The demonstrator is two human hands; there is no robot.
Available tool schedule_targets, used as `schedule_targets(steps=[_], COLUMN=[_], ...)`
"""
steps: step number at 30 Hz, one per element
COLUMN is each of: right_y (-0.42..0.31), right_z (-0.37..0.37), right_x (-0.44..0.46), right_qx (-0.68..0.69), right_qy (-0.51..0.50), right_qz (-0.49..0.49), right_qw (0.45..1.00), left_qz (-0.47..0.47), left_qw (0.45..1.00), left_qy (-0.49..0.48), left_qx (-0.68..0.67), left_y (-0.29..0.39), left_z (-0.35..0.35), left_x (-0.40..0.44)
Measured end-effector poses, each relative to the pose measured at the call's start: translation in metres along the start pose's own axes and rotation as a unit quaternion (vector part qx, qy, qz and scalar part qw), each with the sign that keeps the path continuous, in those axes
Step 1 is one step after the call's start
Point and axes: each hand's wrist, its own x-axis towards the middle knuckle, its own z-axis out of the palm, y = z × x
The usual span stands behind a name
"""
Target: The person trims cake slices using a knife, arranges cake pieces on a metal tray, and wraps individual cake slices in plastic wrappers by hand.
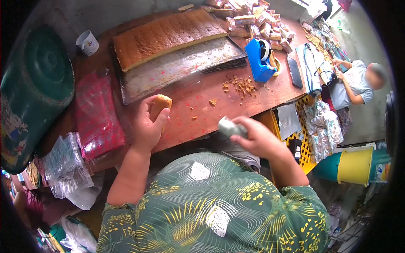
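My left hand (145,126) is closed around a small slice of sponge cake (161,102) with a golden-brown top, held just above the table's near part. In my right hand (259,137) is a small greyish-white object (229,127), blurred by motion; its kind I cannot make out. A large slab of brown-topped cake (168,36) lies on the far part of a metal baking tray (147,84), whose nearer part is bare and greasy. Between my hands and the tape dispenser, cake crumbs (242,85) and a loose cake bit (213,102) lie on the reddish-brown table (181,122).
A blue tape dispenser (259,63) and a phone (294,71) stand right. Wrapped cake packs (265,25) pile up behind. Left are red plastic sheets (97,114), clear bags (67,164), a mug (87,42) and a green tub (38,84). Another person (354,84) sits far right, beyond a yellow crate (306,156).
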Motion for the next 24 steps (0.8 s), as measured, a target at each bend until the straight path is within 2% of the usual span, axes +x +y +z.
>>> schedule_targets(steps=[3,6,9,12,15,16,19,21,24], right_y=[-0.007,0.012,0.007,-0.024,-0.040,-0.039,-0.004,0.011,0.008], right_z=[0.014,0.004,-0.004,0.031,0.053,0.050,0.023,0.002,0.004], right_x=[0.005,0.012,0.013,0.019,0.022,0.025,0.029,0.023,0.014], right_qx=[-0.049,-0.078,-0.044,-0.050,-0.037,-0.052,-0.072,-0.123,-0.092], right_qy=[-0.051,0.123,0.170,0.087,-0.024,-0.010,0.114,0.194,0.179], right_qz=[0.017,0.058,0.062,0.001,-0.014,0.008,0.081,0.074,0.062], right_qw=[0.997,0.988,0.982,0.995,0.999,0.999,0.988,0.970,0.978], left_qz=[0.015,0.011,0.016,0.026,0.025,0.027,0.025,0.026,0.023], left_qw=[1.000,1.000,1.000,1.000,0.999,0.999,0.999,0.999,0.999], left_qy=[-0.003,0.001,-0.004,-0.007,-0.008,-0.007,-0.003,-0.002,-0.005], left_qx=[-0.016,-0.007,-0.003,-0.011,-0.032,-0.035,-0.030,-0.026,-0.029], left_y=[-0.001,-0.001,-0.003,-0.003,-0.004,-0.004,-0.003,-0.005,-0.005], left_z=[-0.002,-0.003,-0.005,-0.003,-0.005,-0.005,-0.006,-0.006,-0.005], left_x=[0.001,0.001,0.002,0.003,0.004,0.004,0.002,0.003,0.004])
